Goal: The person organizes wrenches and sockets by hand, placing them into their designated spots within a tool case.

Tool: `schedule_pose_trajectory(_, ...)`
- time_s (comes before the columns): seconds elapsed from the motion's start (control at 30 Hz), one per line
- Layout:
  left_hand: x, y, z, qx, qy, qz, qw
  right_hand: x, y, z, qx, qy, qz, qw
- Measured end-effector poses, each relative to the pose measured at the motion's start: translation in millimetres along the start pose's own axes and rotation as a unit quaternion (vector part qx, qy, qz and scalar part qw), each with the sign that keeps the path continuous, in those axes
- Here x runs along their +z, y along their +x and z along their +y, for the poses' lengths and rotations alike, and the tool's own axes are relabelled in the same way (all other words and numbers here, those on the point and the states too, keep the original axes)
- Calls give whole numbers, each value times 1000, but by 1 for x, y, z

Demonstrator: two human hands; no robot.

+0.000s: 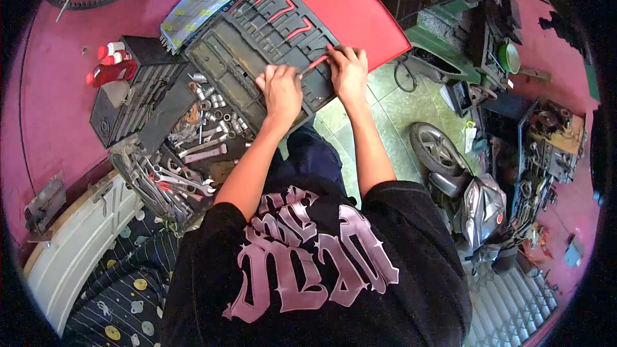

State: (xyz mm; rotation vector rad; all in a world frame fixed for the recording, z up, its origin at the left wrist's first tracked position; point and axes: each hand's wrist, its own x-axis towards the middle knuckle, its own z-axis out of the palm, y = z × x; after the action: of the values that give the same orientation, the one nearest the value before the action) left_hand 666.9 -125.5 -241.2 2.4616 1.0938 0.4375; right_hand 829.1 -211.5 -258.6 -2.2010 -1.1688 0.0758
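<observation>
In front of me lies an open black tool case with moulded slots. My right hand is closed on a red T-handle wrench over the case's right part. The wrench lies slantwise, its thin shaft running toward my left hand. The left fingers are curled, with the thumb side at the shaft's end; their exact grip is partly hidden. Several similar red-handled wrenches rest in the case's slots beyond my hands.
The case lies partly on a red surface, beside a bluish patterned wrap. Sockets and spanners lie heaped at left, near a dark tool chest carrying red bottles. A motorcycle is at right.
</observation>
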Motion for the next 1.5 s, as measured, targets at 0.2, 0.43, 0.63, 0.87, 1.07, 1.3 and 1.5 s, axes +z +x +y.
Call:
schedule_pose_trajectory(0.2, 14, 10, -4, -16, 15, 16, 1000, 5, 14, 3, -18, -13, 5, 1000)
schedule_pose_trajectory(0.43, 18, 12, -7, -37, 42, -10, 998, 15, 21, 2, -5, -20, -6, 1000)
schedule_pose_trajectory(0.63, 12, 3, -3, -21, 28, 10, 999, 6, 12, 6, -7, 17, 30, 999)
schedule_pose_trajectory(0.87, -47, -63, -35, 25, -22, -24, 999, -16, -51, 11, 7, -2, 48, 999)
schedule_pose_trajectory(1.07, -102, -138, -89, -18, -48, -31, 998, -33, -89, -5, -15, -31, 0, 999)
schedule_pose_trajectory(1.3, -163, -196, -154, -94, -50, 63, 992, -17, -94, -79, -54, -38, -6, 998)
schedule_pose_trajectory(1.5, -212, -265, -223, -194, -42, 139, 970, 39, -115, -196, -149, 10, -42, 988)
